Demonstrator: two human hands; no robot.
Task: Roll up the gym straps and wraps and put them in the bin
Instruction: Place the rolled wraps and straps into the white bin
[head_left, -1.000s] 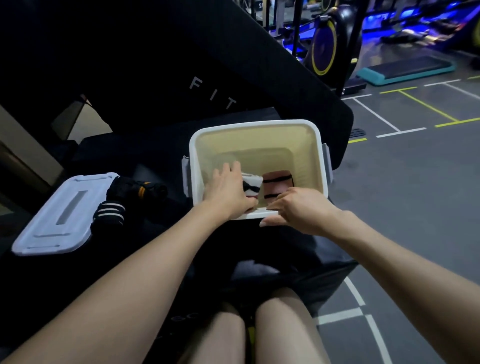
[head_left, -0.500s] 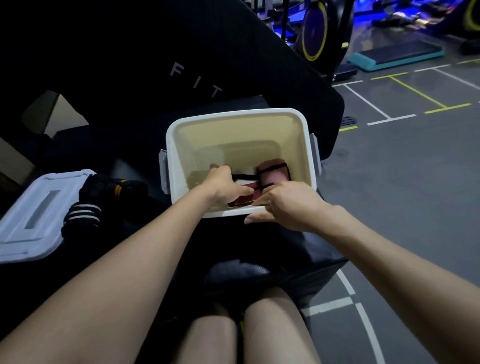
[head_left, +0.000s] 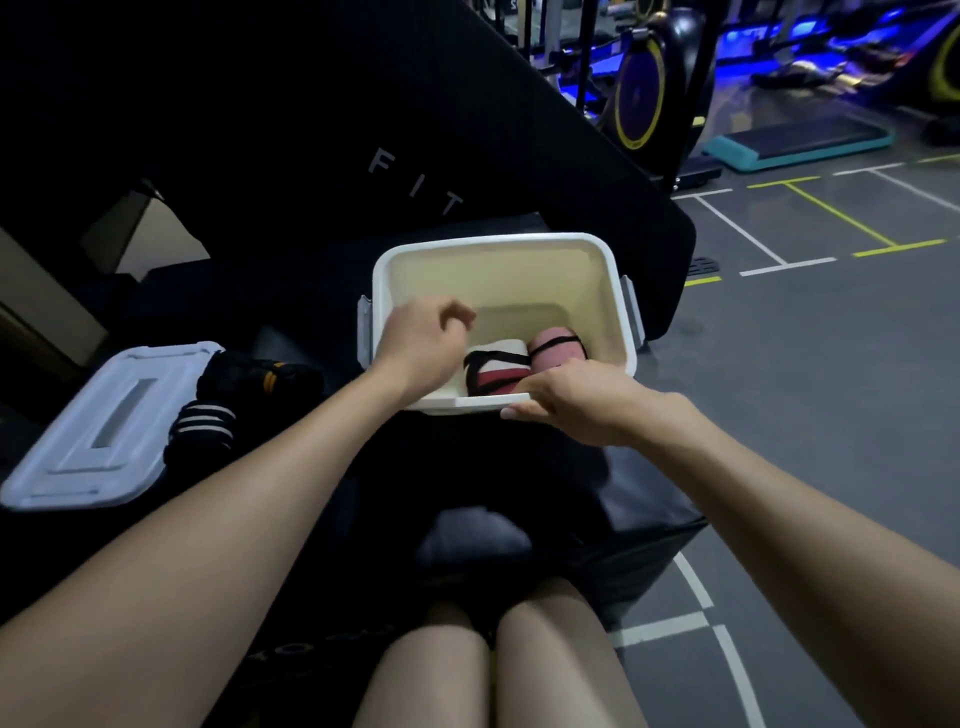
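On the dark gym mat, a white lid (head_left: 98, 426) and unrolled black straps (head_left: 228, 402) wait at left. The left hand (head_left: 423, 345), a second ago down on the white-and-red wrap (head_left: 496, 366), now lifts empty, fingers loosely curled, leaving that roll beside the pink wrap (head_left: 556, 348) in the white bin (head_left: 498, 249). The right hand (head_left: 576, 408) pinches the near rim. Two are stowed, apparently; behind, the pad reads "FIT".

Left hand (head_left: 423, 345) hovering, fingers loosely curled, right hand (head_left: 582, 405) curled, gripping
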